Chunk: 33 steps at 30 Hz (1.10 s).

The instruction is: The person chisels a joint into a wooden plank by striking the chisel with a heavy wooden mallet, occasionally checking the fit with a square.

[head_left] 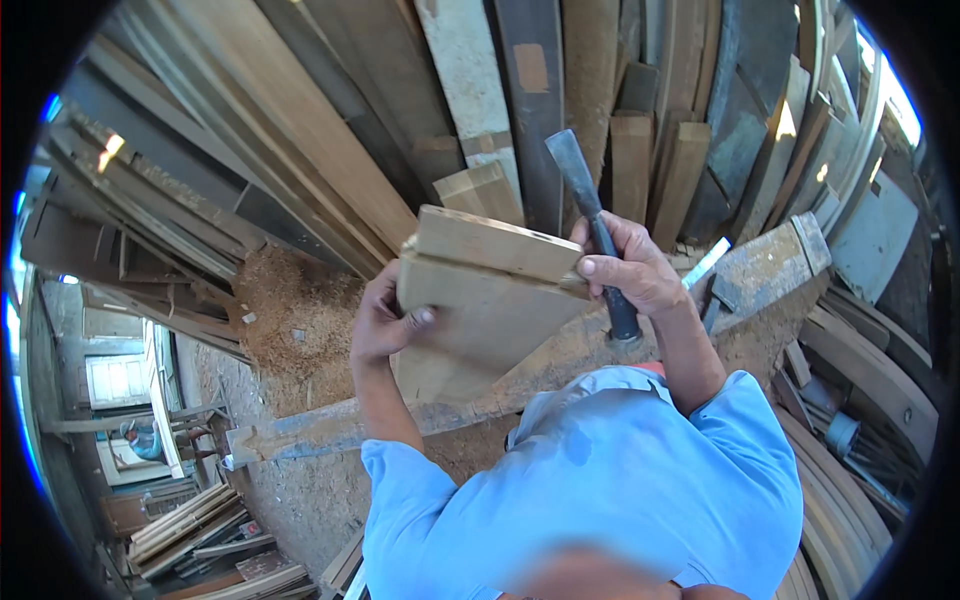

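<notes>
In front of my chest, a pale wooden board (480, 330) is held tilted, its stepped end edge turned up. My left hand (385, 318) grips its left side, thumb on the face and the other fingers mostly hidden behind. A chisel (604, 240) with a dark handle is in my right hand (640, 268), wide blade pointing up and away, handle end down. The thumb and fingers of that hand also sit at the board's right corner; whether they press on it I cannot tell.
A long worn beam (310, 435) runs below the board to a dusty block (765, 265) at right. Wood shavings (290, 330) are heaped at left. Many planks (300, 130) lean along the far side. Stacked timber (190, 530) lies lower left, where another person (145, 440) is visible farther off.
</notes>
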Each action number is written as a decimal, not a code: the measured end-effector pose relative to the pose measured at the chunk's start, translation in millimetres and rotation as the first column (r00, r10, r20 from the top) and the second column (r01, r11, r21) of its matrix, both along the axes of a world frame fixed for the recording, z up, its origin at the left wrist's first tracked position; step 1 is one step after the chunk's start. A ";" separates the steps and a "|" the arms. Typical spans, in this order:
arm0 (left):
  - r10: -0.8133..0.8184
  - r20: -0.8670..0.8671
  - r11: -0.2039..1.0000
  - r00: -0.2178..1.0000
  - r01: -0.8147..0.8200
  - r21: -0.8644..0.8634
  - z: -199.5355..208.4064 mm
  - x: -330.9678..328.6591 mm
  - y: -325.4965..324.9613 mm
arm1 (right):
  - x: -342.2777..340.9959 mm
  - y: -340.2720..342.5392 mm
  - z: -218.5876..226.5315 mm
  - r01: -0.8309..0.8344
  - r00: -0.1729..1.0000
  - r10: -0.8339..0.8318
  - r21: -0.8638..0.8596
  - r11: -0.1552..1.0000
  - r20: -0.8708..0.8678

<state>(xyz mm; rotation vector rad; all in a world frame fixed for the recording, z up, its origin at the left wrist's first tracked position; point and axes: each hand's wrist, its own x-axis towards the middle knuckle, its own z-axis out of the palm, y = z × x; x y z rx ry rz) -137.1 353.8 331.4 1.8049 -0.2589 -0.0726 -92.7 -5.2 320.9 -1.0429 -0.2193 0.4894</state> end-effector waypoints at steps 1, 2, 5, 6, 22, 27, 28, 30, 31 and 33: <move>0.121 0.054 0.991 0.991 -0.124 0.057 8.6 -5.1 11.1 | -3.0 17.7 14.6 -0.007 1.000 0.007 -0.002 1.000 0.008; 0.251 0.172 0.943 0.953 -0.281 0.180 15.7 -8.1 10.6 | -7.0 34.2 22.1 -0.003 1.000 0.002 0.045 0.999 0.025; 0.448 0.397 0.851 0.801 -0.518 0.083 -8.0 1.2 38.3 | -14.3 72.1 40.1 -0.082 0.996 0.078 0.117 0.990 0.036; 0.456 0.351 0.827 0.818 -0.535 0.172 -11.3 -0.8 54.9 | -17.1 84.6 42.0 -0.093 0.995 0.087 0.159 0.983 0.048; 0.309 0.018 0.811 0.951 -0.253 -0.527 -46.0 2.6 143.2 | -19.7 143.2 41.0 -0.195 0.974 0.193 0.005 0.981 0.121; 0.342 0.028 0.846 0.939 -0.294 -0.446 -33.3 -2.7 128.7 | -21.9 152.2 51.4 -0.209 0.964 0.204 0.009 0.978 0.171; 0.354 0.033 0.850 0.935 -0.307 -0.428 -33.0 -2.7 127.2 | -22.4 152.2 54.1 -0.205 0.959 0.206 -0.024 0.978 0.195; 0.297 0.029 0.861 0.954 -0.254 -0.441 -36.8 -3.2 134.0 | -23.9 153.9 61.1 -0.200 0.946 0.214 -0.079 0.977 0.243; 0.267 0.028 0.865 0.963 -0.227 -0.448 -39.5 -2.8 137.8 | -25.1 153.8 65.6 -0.203 0.938 0.220 -0.091 0.975 0.268; 0.239 0.025 0.862 0.971 -0.201 -0.466 -44.4 -0.2 141.6 | -27.7 152.3 74.6 -0.204 0.919 0.232 -0.121 0.972 0.317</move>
